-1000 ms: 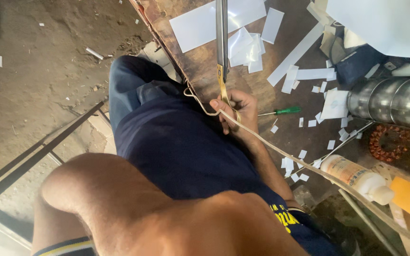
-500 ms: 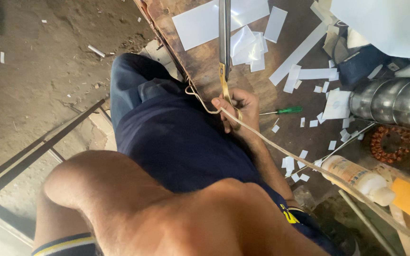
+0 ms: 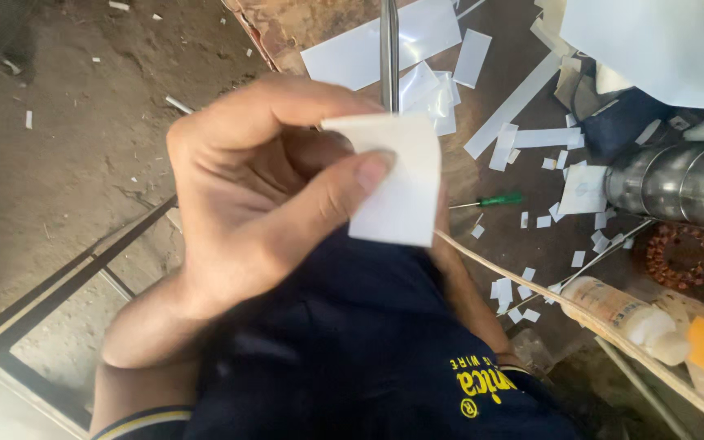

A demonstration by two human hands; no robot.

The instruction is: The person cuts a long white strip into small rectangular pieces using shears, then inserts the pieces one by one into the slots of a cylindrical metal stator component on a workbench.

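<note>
Near the middle of the frame, the left hand [image 3: 262, 187] held a small white rectangular piece of paper [image 3: 397, 179] raised close to the camera. The fingers [image 3: 287, 102] were closed on it: the thumb pressed across its left face and the forefinger curled over its upper edge. The paper's long axis ran roughly up and down the frame, leaning slightly, its lower edge free. The right hand [image 3: 450, 253] was mostly hidden behind the paper; its grip could not be told. Beyond lay the brown wooden bench [image 3: 531, 261], with white paper offcuts [image 3: 523, 138] and a green-handled screwdriver [image 3: 490, 200].
</note>
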